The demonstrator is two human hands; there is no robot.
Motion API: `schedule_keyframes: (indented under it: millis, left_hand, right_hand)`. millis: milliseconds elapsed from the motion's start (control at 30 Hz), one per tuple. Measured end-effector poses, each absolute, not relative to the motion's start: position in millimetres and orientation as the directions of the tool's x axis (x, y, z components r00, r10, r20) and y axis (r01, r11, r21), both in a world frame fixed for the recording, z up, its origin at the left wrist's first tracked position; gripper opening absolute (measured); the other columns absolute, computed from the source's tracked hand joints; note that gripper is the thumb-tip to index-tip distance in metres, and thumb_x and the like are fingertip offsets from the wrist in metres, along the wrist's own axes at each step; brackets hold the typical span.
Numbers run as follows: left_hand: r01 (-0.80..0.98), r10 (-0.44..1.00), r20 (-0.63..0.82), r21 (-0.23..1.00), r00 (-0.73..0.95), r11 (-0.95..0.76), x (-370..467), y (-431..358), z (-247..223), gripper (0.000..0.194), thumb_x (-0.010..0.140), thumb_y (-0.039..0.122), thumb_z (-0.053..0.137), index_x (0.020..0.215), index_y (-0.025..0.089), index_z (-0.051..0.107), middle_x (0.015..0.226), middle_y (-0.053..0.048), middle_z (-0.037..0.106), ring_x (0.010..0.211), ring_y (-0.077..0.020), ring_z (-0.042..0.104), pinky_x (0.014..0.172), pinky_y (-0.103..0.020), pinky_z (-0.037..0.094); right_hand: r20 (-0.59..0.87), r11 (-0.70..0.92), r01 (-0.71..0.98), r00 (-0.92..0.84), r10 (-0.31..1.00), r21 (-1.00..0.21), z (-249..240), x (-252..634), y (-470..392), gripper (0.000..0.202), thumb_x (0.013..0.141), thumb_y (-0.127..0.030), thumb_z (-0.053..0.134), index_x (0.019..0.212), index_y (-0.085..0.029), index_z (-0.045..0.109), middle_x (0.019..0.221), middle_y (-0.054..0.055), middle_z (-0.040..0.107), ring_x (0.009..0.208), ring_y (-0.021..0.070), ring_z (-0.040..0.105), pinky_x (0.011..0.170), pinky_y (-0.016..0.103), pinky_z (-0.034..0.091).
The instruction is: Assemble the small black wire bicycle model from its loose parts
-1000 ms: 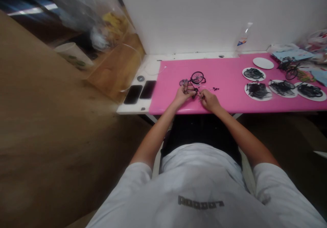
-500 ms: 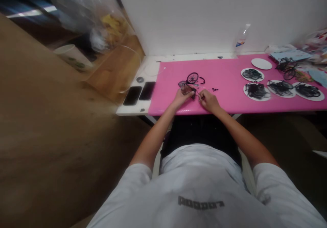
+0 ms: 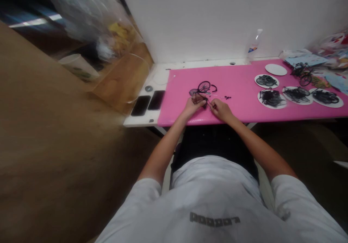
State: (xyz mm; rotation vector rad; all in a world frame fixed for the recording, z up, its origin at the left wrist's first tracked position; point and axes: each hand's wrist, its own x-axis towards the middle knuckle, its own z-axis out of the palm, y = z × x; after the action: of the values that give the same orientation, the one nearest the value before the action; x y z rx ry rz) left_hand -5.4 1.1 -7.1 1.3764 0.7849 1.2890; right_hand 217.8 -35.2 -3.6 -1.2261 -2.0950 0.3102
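Two hands: the person's left hand [image 3: 192,106] and right hand [image 3: 219,109] were close together, low over the front part of the pink cover [image 3: 239,87].
Left grip: the fingers were wrapped around a small black bicycle frame [image 3: 205,103], with the thumb along its near side.
Right grip: the fingers were bent and pinched on a thin dark piece [image 3: 210,105] at the frame's right end; whether it was joined to the frame could not be told.
Frame's place: it sat between the hands, near the front edge of the pink cover.
Black wheel [image 3: 203,87]: it stood out just beyond the left hand, its spokes showing.
Curved black piece [image 3: 214,88]: it lay just right of the wheel.
Small dark parts [image 3: 226,97]: they lay beyond the right hand, apart from it.
Plates: four white plates, one with its rim here [image 3: 280,107], bore tangled black parts [image 3: 271,98] well to the right; a fifth plate [image 3: 276,69] lay behind them.
Phones: two dark-faced phones [image 3: 156,100] lay side by side on the white tabletop [image 3: 160,69], left of the cover.
Clear bottle [image 3: 254,43]: it stood upright by the wall.
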Motion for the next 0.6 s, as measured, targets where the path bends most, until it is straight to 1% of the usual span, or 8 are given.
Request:
schedule_keyframes:
  millis: [100,267,367,533,600]
  left_hand:
    - [-0.178,0.946,0.243,0.962,0.216,-0.206,-4.9,0.1,-6.0,0.053,0.076,0.041,0.097,0.12,0.015,0.081,0.116,-0.013,0.084,0.106,-0.0246,0.079,0.105,-0.041,0.061]
    - [-0.164,0.95,0.243,0.963,0.195,-0.212,-4.4,0.4,-5.3,0.05,0.075,0.039,0.096,0.117,0.015,0.083,0.114,-0.012,0.084,0.106,-0.0238,0.078,0.105,-0.04,0.061]
    - [-0.159,0.95,0.233,0.966,0.208,-0.202,-4.5,-0.4,-4.1,0.052,0.074,0.041,0.097,0.117,0.015,0.083,0.116,-0.013,0.084,0.108,-0.0245,0.078,0.106,-0.041,0.061]
    - [-0.164,0.952,0.204,0.972,0.23,-0.168,-4.6,-3.3,-0.4,0.062,0.071,0.047,0.099,0.121,0.014,0.082,0.112,-0.014,0.084,0.1,-0.0253,0.08,0.098,-0.042,0.064]
    - [-0.173,0.951,0.205,0.971,0.233,-0.167,-4.4,-4.6,1.2,0.064,0.069,0.048,0.101,0.12,0.014,0.082,0.111,-0.014,0.085,0.098,-0.0254,0.08,0.097,-0.042,0.064]
  right_hand:
    - [0.41,0.512,0.682,-0.325,0.852,-0.522,-3.3,218.3,-34.9,0.005,0.097,-0.03,0.06,0.1,-0.026,0.06,0.098,0.008,0.075,0.082,0.0232,0.064,0.072,0.033,0.043]
    - [0.406,0.509,0.67,-0.321,0.855,-0.541,-2.8,217.7,-35.6,0.007,0.099,-0.032,0.059,0.101,-0.026,0.061,0.098,0.008,0.077,0.082,0.0234,0.066,0.073,0.033,0.044]
    - [0.412,0.512,0.655,-0.318,0.854,-0.556,-2.5,217.8,-36.0,0.008,0.099,-0.033,0.06,0.1,-0.026,0.061,0.096,0.008,0.077,0.081,0.0235,0.066,0.073,0.033,0.045]
    - [0.412,0.494,0.642,-0.289,0.864,-0.586,-2.2,217.5,-35.9,0.013,0.1,-0.039,0.061,0.097,-0.026,0.06,0.093,0.007,0.075,0.078,0.0223,0.065,0.073,0.033,0.046]
    - [0.406,0.493,0.636,-0.291,0.866,-0.594,-1.2,216.8,-37.4,0.018,0.101,-0.043,0.061,0.097,-0.026,0.059,0.091,0.006,0.074,0.078,0.0221,0.065,0.073,0.034,0.046]
